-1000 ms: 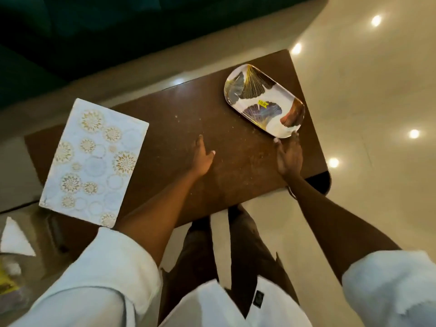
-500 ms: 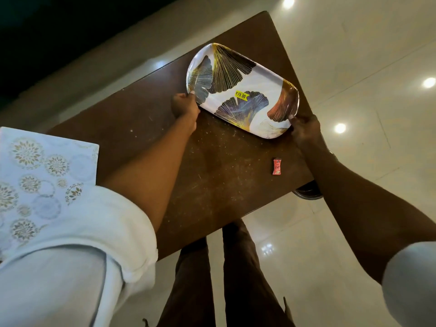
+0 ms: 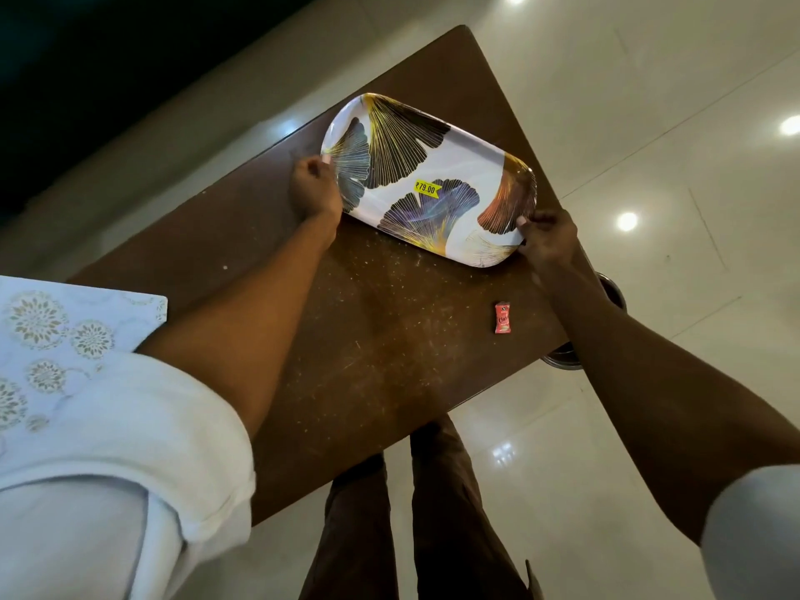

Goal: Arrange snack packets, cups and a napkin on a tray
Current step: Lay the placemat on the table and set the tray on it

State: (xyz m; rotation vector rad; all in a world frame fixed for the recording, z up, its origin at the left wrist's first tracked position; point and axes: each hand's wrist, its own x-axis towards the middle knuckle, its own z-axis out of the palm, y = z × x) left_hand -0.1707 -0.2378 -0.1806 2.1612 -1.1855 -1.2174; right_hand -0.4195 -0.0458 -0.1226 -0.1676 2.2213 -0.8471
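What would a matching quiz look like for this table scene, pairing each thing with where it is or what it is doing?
Things:
1. tray
2. red packet
3. patterned board
4. price sticker

Places or states:
A. lies alone on the bare table, near the right forearm
B. stuck on the tray's inner face
C. held at both ends by the left hand and right hand
D. at the table's left end, partly hidden by a white sleeve

Pairs: 1-C, 2-A, 3-D, 4-B
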